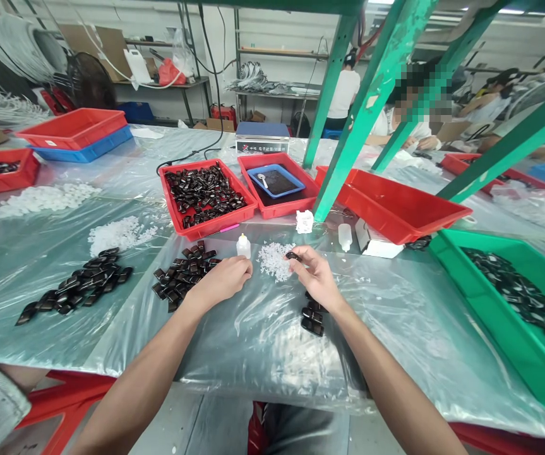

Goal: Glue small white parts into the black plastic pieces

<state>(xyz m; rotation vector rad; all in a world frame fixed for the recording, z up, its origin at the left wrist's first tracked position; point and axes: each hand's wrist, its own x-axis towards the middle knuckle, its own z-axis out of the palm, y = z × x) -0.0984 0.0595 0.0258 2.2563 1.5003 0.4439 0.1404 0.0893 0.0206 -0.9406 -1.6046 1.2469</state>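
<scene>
Between the thumb and fingers of my right hand (314, 272) is a small glossy black piece (293, 256), held over the edge of a heap of small white plastic bits (272, 260). My left hand (227, 278) is closed, its fingertips curled inward; what they hold, if anything, is hidden. Just behind it stands a small white squeeze bottle (243, 246). A pile of black pieces (177, 278) lies beside my left wrist. Several more black pieces (312, 321) sit in a short row below my right hand, partly covered by it.
A red tray (248, 218) of black pieces stands behind my hands, beside a red tray (276, 212) holding a blue one. Green metal posts (348, 139) rise from the table. At right is a green bin (485, 335). Co-workers (343, 88) are in the background.
</scene>
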